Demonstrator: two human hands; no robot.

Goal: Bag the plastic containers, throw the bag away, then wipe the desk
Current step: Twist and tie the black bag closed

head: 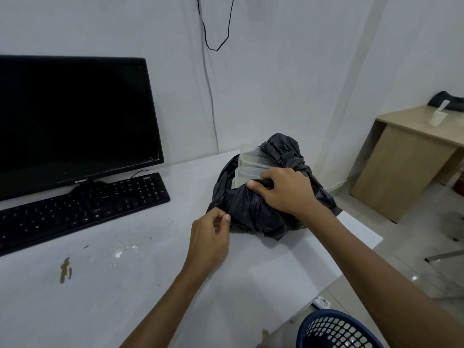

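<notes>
A black plastic bag (247,208) lies crumpled on the white desk (125,285) near its right edge. A stack of clear plastic containers (251,163) sits inside it and sticks out of the open mouth. My right hand (283,189) grips the bag's rim at the front of the stack. My left hand (211,237) is at the bag's near left corner, fingers curled with thumb and fingertips together at the plastic's edge; I cannot tell if they pinch it. Brown stains and crumbs (65,270) mark the desk in front of me.
A black monitor (72,121) and black keyboard (80,209) stand on the desk's left side. A blue mesh bin (336,331) is on the floor at the lower right. A wooden desk (406,156) stands by the right wall. Cables hang down the wall behind.
</notes>
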